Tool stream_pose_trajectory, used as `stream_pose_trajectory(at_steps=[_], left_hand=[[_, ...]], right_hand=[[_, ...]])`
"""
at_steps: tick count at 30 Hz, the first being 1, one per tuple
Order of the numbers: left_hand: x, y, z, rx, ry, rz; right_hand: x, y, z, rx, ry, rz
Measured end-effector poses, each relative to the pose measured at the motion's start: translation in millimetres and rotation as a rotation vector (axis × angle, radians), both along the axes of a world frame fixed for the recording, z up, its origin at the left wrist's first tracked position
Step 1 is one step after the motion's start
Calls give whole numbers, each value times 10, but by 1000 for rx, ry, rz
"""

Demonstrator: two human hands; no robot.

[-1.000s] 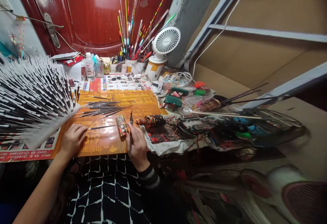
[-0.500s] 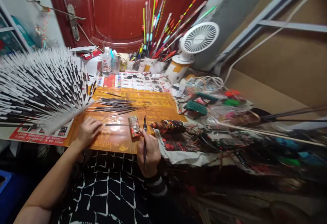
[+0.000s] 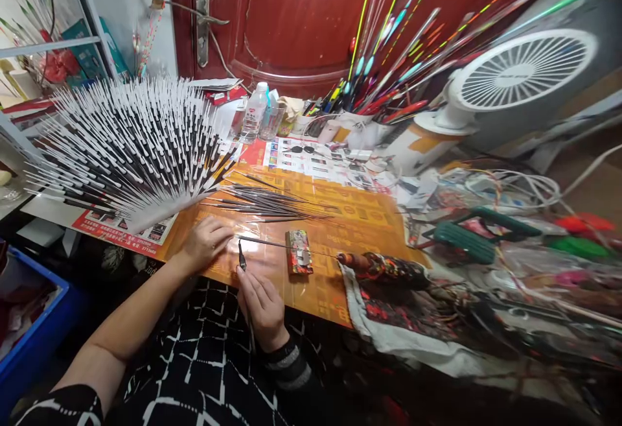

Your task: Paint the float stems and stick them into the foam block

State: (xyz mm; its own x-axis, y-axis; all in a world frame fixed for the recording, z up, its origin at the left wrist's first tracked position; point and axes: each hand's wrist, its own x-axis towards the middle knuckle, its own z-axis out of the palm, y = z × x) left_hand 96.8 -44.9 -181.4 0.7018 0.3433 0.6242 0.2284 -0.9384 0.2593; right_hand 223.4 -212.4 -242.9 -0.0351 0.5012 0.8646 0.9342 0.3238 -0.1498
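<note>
My left hand [image 3: 210,241] is closed at the near edge of the table, its fingertips pinching the left end of a thin dark fishing float [image 3: 265,242]. The float lies level across a small paint-smeared block [image 3: 299,252]. Its thin right end reaches the orange-brown nose of a paint-spattered rotary tool [image 3: 396,270]. My right hand [image 3: 262,306] is closed round a dark-tipped paintbrush [image 3: 241,257]. The brush tip points up, just below the float near my left fingertips; whether it touches cannot be made out.
Several dark floats [image 3: 272,202] lie behind the held one. To the left, a white foam strip [image 3: 165,213] bristles with white-and-black floats. A bottle [image 3: 253,115], cups of coloured sticks and a white fan [image 3: 519,76] stand behind. Cluttered tools and a stained cloth [image 3: 418,348] lie right.
The brush in my right hand has moved left along the float, from beside the tool's nose to near my left fingertips. My left hand keeps its pinch. The view has turned left.
</note>
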Motion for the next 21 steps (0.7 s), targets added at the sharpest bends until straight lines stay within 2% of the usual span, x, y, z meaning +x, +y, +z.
stream_pose_trajectory(at_steps=[21], left_hand=[[5, 4, -14, 5, -3, 2]], right_hand=[[-13, -10, -50, -39, -25, -30]])
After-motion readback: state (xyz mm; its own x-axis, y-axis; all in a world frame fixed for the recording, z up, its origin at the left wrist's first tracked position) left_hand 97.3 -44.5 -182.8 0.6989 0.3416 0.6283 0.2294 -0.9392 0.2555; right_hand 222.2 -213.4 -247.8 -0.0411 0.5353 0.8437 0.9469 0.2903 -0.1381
